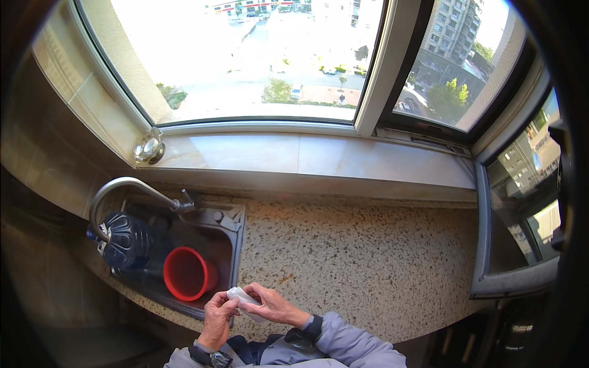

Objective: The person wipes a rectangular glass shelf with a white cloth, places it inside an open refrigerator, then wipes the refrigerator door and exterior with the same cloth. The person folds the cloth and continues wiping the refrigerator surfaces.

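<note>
Between my two hands is a small white item (246, 303), perhaps folded tissue or thin plastic; its exact kind is hard to tell. My left hand (218, 313) pinches its left end with thumb and fingers. From the other side, my right hand (271, 303) grips its upper and right part. Both hands are above the counter's front edge, just right of the sink (235, 262). A red plastic bucket (212, 275) stands in the sink, close to my left hand; its inside is dark. Beside it in the sink is a large blue plastic water bottle (126, 241).
A curved metal faucet (133, 181) arches over the bottle. The speckled stone countertop (349, 257) stretches right towards an open window sash (481, 230), which juts inward over it. A glass-like ornament (149, 147) sits on the tiled windowsill (257, 152).
</note>
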Demonstrator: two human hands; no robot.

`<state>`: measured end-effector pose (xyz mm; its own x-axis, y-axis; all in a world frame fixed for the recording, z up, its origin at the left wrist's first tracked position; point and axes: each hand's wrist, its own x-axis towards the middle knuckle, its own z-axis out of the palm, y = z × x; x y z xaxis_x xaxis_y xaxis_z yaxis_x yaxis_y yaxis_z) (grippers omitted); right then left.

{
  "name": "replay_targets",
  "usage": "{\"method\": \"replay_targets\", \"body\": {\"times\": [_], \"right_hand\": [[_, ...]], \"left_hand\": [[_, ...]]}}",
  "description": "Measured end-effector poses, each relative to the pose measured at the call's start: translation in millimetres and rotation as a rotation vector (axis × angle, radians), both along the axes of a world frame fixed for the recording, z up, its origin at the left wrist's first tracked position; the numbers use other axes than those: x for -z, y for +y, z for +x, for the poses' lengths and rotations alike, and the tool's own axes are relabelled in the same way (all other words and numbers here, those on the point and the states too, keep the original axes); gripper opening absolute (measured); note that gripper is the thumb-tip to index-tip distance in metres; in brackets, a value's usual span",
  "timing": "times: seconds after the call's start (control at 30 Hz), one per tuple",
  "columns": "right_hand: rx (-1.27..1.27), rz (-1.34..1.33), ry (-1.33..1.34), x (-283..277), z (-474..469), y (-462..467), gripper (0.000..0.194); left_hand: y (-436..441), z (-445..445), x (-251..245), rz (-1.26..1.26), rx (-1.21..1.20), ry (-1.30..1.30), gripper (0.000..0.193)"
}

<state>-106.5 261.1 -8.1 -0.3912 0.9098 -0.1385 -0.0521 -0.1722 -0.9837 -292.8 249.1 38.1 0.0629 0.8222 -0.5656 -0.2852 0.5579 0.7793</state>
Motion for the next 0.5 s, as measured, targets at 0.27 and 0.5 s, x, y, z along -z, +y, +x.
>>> {"method": "replay_targets", "body": {"times": [0.27,0.5], "right_hand": [[-0.017,0.083,-0.040,1.4,3.0,3.9,0.029],[-0.073,0.073,-0.015,5.8,7.3,4.3,0.033]], "left_hand": [[3.1,-0.1,0.7,-0.022,-0.017,-0.110,0.020],[3.6,1.3,-2.3,-0.016,-0.024,-0.009,0.017]]}}
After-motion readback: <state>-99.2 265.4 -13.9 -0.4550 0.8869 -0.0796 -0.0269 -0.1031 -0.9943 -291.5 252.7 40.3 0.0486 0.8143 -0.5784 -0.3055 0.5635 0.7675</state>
